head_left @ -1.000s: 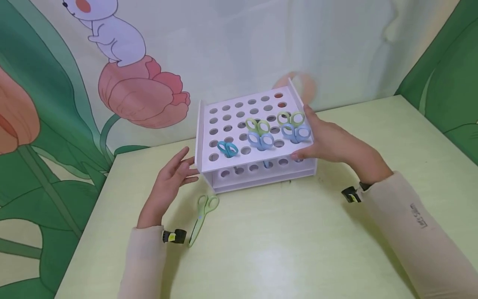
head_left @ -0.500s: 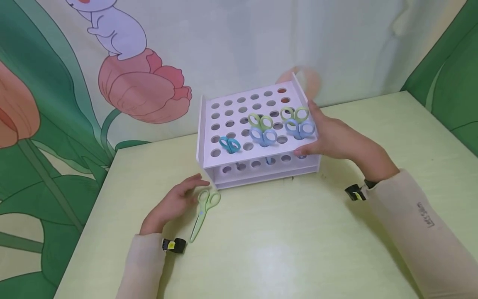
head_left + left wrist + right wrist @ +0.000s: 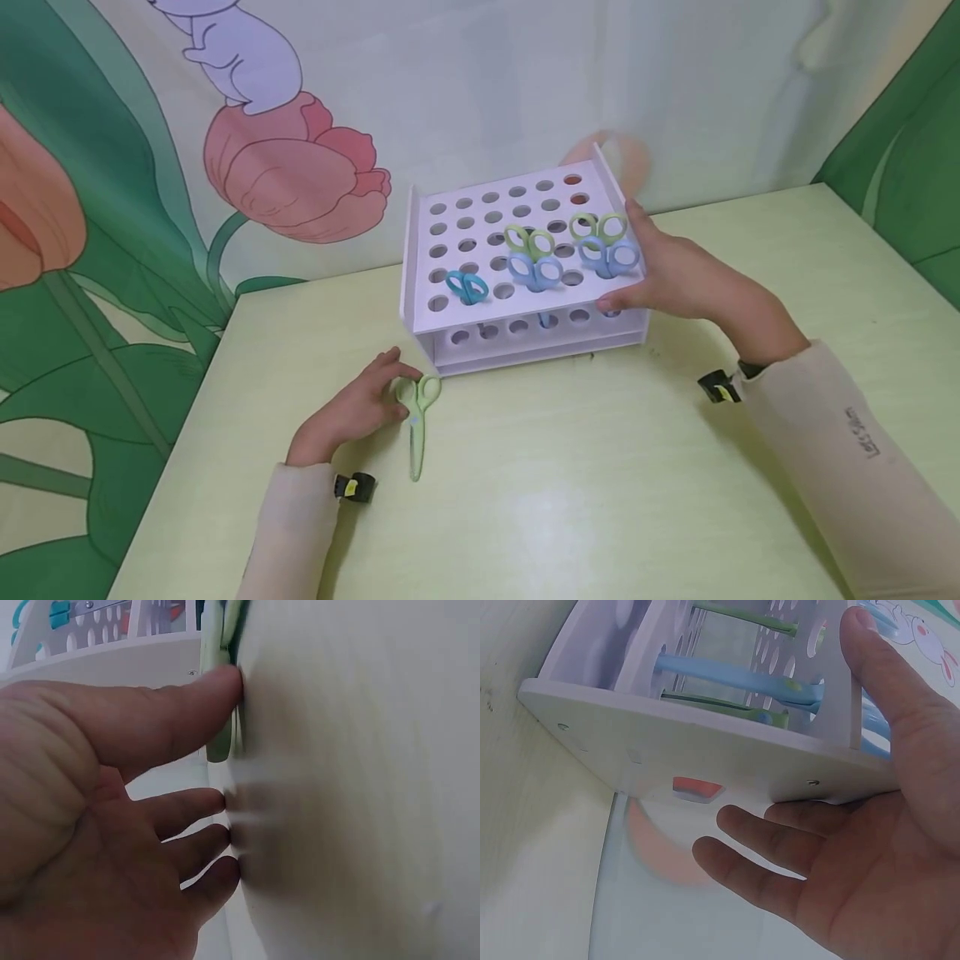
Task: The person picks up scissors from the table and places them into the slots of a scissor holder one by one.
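A white rack [image 3: 482,250] with rows of round holes stands on the table. Teal scissors [image 3: 467,287] hang in its front row, with pale green and light blue pairs to their right, handles up. Beside its front left corner lie green scissors [image 3: 418,425], flat on the table. My left hand [image 3: 356,408] pinches their handle between thumb and index finger; in the left wrist view the other fingertips touch the tabletop. My right hand [image 3: 678,271] holds the rack's right side, thumb over the top front edge, fingers along the outside of the side panel [image 3: 705,742].
A patterned curtain [image 3: 480,83] with flowers and a rabbit-like figure hangs close behind the rack. The pale green table [image 3: 570,500] runs out in front of both hands. Black wrist cameras [image 3: 356,487] sit at the sleeve cuffs.
My left hand has come down from the rack's left side to the green scissors, whose blade has swung to point nearly straight toward me. My right hand has stayed on the rack.
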Demonstrator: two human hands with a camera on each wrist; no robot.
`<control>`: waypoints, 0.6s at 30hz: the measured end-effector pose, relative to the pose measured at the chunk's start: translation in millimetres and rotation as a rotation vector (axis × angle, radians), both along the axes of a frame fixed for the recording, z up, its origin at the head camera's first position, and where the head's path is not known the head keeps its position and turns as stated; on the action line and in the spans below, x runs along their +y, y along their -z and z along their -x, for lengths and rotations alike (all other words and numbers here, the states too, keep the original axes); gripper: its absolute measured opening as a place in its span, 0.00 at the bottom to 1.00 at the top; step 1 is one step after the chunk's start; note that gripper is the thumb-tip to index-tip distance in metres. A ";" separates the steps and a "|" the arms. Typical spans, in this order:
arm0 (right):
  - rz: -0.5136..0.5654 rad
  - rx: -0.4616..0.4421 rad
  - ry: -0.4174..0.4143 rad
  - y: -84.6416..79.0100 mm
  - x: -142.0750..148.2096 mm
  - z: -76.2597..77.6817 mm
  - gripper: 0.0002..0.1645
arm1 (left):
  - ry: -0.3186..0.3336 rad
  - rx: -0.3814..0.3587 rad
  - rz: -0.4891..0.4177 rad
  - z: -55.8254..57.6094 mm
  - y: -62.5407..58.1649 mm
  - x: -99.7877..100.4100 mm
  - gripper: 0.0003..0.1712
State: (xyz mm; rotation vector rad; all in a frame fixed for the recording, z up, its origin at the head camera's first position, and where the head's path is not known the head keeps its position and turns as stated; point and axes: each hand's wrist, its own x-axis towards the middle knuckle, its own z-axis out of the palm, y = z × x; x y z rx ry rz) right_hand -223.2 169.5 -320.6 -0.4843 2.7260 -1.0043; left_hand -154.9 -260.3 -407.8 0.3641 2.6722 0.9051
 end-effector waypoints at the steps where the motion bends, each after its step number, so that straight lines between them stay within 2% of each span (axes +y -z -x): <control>1: -0.002 0.002 0.000 0.4 0.0 0.2 0.84 | 0.000 0.009 0.004 0.1 -0.2 0.1 0.22; 3: -0.002 0.007 -0.001 1.2 0.0 0.9 0.85 | -0.009 0.023 0.015 0.4 -1.0 1.1 0.20; 7: 0.001 0.012 -0.004 2.4 0.2 2.0 0.86 | -0.068 0.024 0.075 0.5 -3.3 3.7 0.16; 12: -0.001 0.006 -0.001 3.5 0.9 2.7 0.85 | -0.134 0.012 0.120 1.8 -2.7 3.3 0.16; 18: -0.011 0.001 0.004 3.8 0.8 3.1 0.85 | -0.156 0.093 0.109 3.4 -5.6 3.5 0.20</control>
